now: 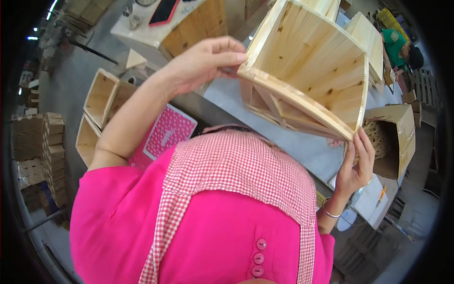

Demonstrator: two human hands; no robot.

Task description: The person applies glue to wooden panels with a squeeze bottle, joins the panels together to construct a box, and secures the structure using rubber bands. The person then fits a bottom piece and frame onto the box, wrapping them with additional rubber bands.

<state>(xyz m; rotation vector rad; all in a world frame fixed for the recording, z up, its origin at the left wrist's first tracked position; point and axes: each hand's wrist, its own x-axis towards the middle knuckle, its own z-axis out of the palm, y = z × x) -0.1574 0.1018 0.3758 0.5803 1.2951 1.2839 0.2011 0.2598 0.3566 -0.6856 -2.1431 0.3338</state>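
The wooden box [307, 71] was up in the air above the desk [302, 146], tipped so its open side faced the camera; it was made of pale boards with thin slats across the bottom; it looked stiff and hard, and probably not very heavy, since two hands held it up by its corners; the wood looked rough and dry, so it likely would not slip, but the thin slats might crack if squeezed; the thick corners and the rim looked like the best places to hold. The left hand [203, 61] was closed on the near left corner, thumb and fingers pinching the edge; the right hand [357, 168] was pressed flat against the lower right corner, fingers up along the side. More empty wooden boxes [101, 102] stood on the floor to the left; a cardboard box [399, 130] with pale sticks in it lay on its side to the right; a person in green [395, 45] was far off at the top right.
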